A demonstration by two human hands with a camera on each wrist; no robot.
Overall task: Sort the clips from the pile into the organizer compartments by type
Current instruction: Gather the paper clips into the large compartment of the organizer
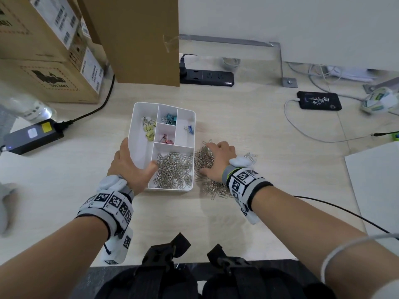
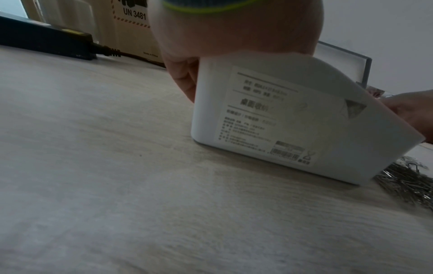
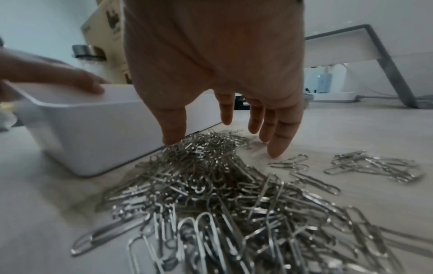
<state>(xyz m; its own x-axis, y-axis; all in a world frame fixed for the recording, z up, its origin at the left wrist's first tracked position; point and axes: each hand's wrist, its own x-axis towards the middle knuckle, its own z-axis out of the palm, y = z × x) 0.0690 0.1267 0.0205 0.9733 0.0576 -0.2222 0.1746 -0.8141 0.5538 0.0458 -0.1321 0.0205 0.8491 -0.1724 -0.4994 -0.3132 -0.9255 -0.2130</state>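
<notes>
Here the white organizer (image 1: 138,134) sits on the pale wooden tabletop (image 1: 259,126) between the two hands, its long axis running away from the person and leaning slightly to the right at the far end. The left hand (image 1: 127,162) grips its near-left side: the fingers lie along the outside of the left wall and the thumb hooks over the rim into the near compartment. That compartment is the widest and holds a heap of silver paper clips (image 1: 172,169). Farther back, a tall left compartment holds yellow binder clips (image 1: 149,128), a small far one holds teal binder clips (image 1: 170,118), a small middle one holds pink binder clips (image 1: 165,138), and the right one holds a single blue binder clip (image 1: 189,128).

Just beside the organizer's right wall lies the loose pile of silver paper clips (image 3: 211,194), touching the wall's base at its near end. The right hand (image 1: 218,159) is spread palm-down over this pile, fingers straight and splayed, the thumb tip touching the clips and the fingertips (image 3: 279,146) on the tabletop at the far edge; it grasps nothing. A few stray clips (image 3: 372,165) lie apart to the right.
</notes>
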